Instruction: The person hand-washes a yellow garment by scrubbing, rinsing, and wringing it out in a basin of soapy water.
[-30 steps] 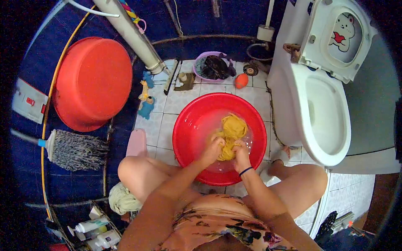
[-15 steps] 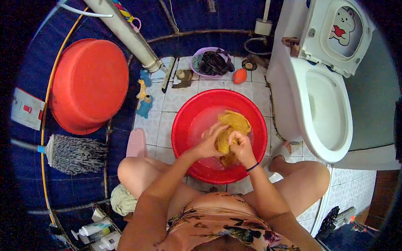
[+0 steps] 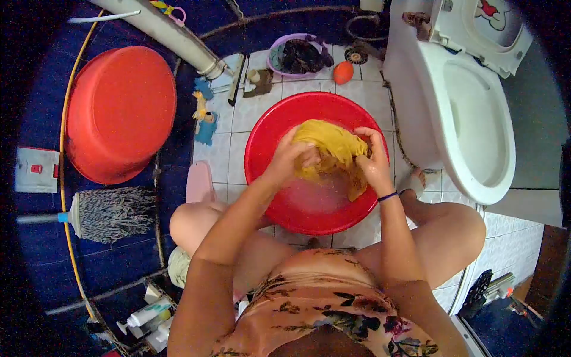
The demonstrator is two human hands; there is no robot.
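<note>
A wet yellow cloth (image 3: 328,141) is spread between my hands over a round red basin (image 3: 257,149) on the floor; I cannot tell what kind of garment it is, if any. Cloudy, soapy water (image 3: 312,196) shows in the basin below it. My left hand (image 3: 290,159) is closed on the cloth's left side, with some fingers tucked into its folds. At the cloth's right edge, my right hand (image 3: 375,163) pinches it between thumb and fingers, near the basin's right rim. A dark band (image 3: 388,196) circles my right wrist.
A white toilet (image 3: 470,119) stands right, its lid raised. Behind the basin are a purple bowl (image 3: 276,70) with dark cloth and an orange ball (image 3: 343,72). Left are a large red tub (image 3: 128,113), a mop head (image 3: 113,214) and a pink slipper (image 3: 200,181).
My hands have moved apart, the right one farther to the right. The bunched yellow cloth is now opened out wider between them. The view has also shifted, with the basin higher in it.
</note>
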